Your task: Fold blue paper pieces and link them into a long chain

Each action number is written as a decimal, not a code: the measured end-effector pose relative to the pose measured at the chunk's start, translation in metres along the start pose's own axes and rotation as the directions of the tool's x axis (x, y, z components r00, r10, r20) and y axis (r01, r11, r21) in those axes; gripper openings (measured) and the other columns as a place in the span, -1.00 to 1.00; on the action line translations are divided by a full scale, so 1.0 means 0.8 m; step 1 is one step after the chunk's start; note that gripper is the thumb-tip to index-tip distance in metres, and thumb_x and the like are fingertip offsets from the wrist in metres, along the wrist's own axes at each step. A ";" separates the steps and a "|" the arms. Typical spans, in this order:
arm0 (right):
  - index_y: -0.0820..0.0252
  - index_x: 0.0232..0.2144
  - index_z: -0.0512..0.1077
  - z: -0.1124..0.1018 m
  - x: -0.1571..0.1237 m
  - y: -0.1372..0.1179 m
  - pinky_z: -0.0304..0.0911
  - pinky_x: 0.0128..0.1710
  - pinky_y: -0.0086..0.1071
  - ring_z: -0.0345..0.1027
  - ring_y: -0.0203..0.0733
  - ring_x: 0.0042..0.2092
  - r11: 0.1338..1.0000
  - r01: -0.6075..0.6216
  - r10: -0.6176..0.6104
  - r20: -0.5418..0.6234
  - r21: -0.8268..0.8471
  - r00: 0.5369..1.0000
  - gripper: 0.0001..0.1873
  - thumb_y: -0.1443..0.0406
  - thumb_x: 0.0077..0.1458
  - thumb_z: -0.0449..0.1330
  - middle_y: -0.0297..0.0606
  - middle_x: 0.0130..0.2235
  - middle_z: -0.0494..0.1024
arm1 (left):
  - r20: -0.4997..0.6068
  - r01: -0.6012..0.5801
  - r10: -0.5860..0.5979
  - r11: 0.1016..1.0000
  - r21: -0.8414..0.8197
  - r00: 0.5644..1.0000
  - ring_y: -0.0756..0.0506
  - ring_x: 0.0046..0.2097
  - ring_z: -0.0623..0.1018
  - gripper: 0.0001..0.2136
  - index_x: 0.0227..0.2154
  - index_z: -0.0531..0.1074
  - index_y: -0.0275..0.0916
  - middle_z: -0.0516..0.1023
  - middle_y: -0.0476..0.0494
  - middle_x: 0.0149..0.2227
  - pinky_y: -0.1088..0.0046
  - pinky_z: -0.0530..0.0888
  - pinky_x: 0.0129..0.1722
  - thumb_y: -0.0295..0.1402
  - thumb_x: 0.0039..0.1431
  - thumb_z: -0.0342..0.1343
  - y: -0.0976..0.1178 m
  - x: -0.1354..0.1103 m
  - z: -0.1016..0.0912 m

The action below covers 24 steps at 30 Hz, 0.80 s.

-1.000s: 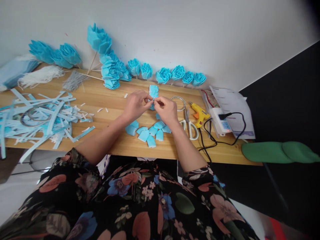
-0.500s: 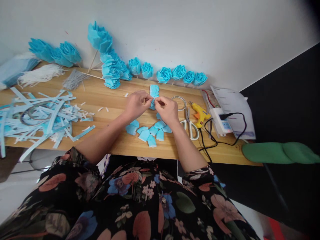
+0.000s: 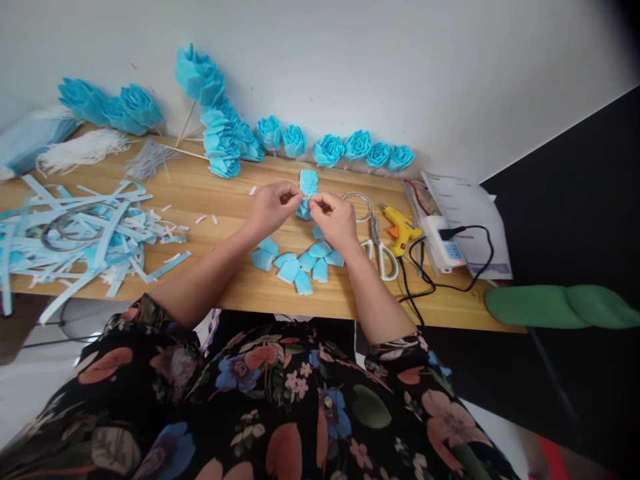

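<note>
My left hand (image 3: 274,208) and my right hand (image 3: 334,217) meet over the middle of the table, thumb and forefinger of each pinched together. Between the fingertips is a small light-blue fabric petal (image 3: 303,212), mostly covered by the fingers. Just beyond it lies a short row of overlapping, crinkled blue petals (image 3: 309,179). Several flat, cut blue petals (image 3: 303,280) are scattered on the wood nearer my body, between my forearms.
White-handled scissors (image 3: 383,257), a tape ring (image 3: 361,200) and a yellow glue gun (image 3: 401,230) lie right, beside a power strip (image 3: 447,245). Left is a heap of blue-white strips (image 3: 95,233). Blue fabric flowers (image 3: 329,150) line the wall. A green object (image 3: 540,307) overhangs the right end.
Both hands stay at the same spot, still pinching. The left fingers have shifted very slightly; everything else on the table lies as before.
</note>
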State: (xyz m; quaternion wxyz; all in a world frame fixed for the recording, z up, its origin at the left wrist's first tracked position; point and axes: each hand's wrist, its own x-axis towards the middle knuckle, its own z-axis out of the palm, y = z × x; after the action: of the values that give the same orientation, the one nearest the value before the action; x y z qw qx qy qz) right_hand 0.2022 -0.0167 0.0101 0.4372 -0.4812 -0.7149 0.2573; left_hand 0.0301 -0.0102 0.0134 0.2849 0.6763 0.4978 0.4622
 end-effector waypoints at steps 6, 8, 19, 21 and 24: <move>0.16 -0.44 0.51 -0.002 0.003 -0.003 0.26 -0.30 -0.39 0.36 -0.29 -0.40 0.995 -0.049 0.048 0.009 0.084 0.999 -0.84 0.24 0.09 0.18 -0.37 -0.46 0.55 | 0.008 0.090 -0.090 0.981 -0.172 0.996 -0.01 -0.41 0.41 -0.85 -0.48 0.48 -0.25 0.49 -0.04 -0.49 0.48 0.30 -0.37 -0.28 0.08 0.14 0.000 0.000 0.003; 0.17 -0.44 0.50 -0.002 0.004 -0.003 0.26 -0.31 -0.39 0.34 -0.29 -0.41 0.993 -0.057 0.057 0.006 0.104 0.998 -0.84 0.24 0.09 0.18 -0.37 -0.46 0.53 | 0.001 0.104 -0.107 0.964 -0.244 0.994 0.00 -0.40 0.41 -0.85 -0.47 0.48 -0.25 0.49 -0.04 -0.47 0.48 0.33 -0.36 -0.28 0.10 0.15 0.000 0.001 0.003; 0.16 -0.47 0.48 -0.006 0.007 0.002 0.21 -0.34 -0.39 0.23 -0.31 -0.42 0.961 -0.102 0.105 0.003 0.257 0.994 -0.79 0.15 0.07 0.19 -0.39 -0.49 0.42 | 0.208 0.374 -0.313 0.813 -0.445 0.927 0.05 -0.54 0.38 -0.78 -0.50 0.45 -0.24 0.45 -0.03 -0.56 0.54 0.30 -0.53 -0.19 0.06 0.23 -0.004 0.010 -0.008; 0.16 -0.47 0.48 -0.006 0.007 0.004 0.22 -0.33 -0.40 0.24 -0.31 -0.41 0.960 -0.099 0.098 0.016 0.263 0.995 -0.78 0.14 0.07 0.20 -0.39 -0.48 0.42 | 0.214 0.355 -0.286 0.818 -0.453 0.934 0.07 -0.55 0.35 -0.76 -0.53 0.43 -0.24 0.44 0.00 -0.58 0.54 0.28 -0.53 -0.19 -0.02 0.30 -0.001 0.009 -0.010; 0.15 -0.39 0.52 -0.005 0.008 0.007 0.26 -0.29 -0.39 0.32 -0.28 -0.35 0.941 -0.115 0.107 0.043 0.318 0.993 -0.72 0.08 0.11 0.17 -0.36 -0.43 0.47 | 0.194 0.328 -0.267 0.826 -0.458 0.944 0.08 -0.55 0.33 -0.76 -0.52 0.43 -0.25 0.43 0.02 -0.59 0.54 0.27 -0.51 -0.22 -0.07 0.34 0.004 0.006 -0.011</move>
State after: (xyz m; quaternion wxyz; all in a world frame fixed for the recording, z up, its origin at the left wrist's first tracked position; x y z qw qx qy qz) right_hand 0.2075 -0.0089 0.0103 0.4851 -0.4402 -0.6409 0.4001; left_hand 0.0237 -0.0071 0.0212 0.5430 0.5242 0.4475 0.4797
